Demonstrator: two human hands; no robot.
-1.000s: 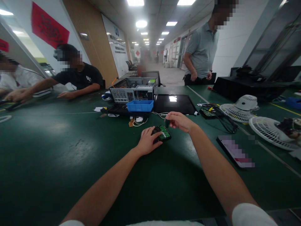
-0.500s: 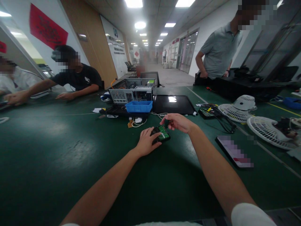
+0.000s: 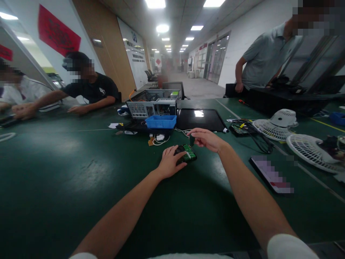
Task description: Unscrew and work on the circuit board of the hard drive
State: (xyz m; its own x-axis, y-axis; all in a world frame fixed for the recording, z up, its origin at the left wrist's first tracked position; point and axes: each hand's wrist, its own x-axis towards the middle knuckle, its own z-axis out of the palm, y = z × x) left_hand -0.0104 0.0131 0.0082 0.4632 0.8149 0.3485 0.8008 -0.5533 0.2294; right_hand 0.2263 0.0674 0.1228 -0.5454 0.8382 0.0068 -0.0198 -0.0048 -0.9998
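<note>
A hard drive (image 3: 190, 154) with a green circuit board facing up lies flat on the green table. My left hand (image 3: 170, 162) rests over its left part, fingers and thumb along its edges, gripping it against the table. Just above the drive's far right corner is my right hand (image 3: 207, 139), its thumb and fingers pinched around a small, dark, upright screwdriver (image 3: 192, 140). The screwdriver's tip is too small to make out, so I cannot tell whether it touches the board.
Beyond the drive are a blue tray (image 3: 161, 122), an open computer case (image 3: 153, 104), a black flat screen (image 3: 201, 119) and a white cable (image 3: 161, 143). To the right lie a phone (image 3: 271, 174), another circuit board (image 3: 239, 129) and fan parts (image 3: 312, 151). Other people are around the table.
The view has shifted slightly, so things sit a little further right. Both hands stay at the drive. The standing person at the right has leaned further right.
</note>
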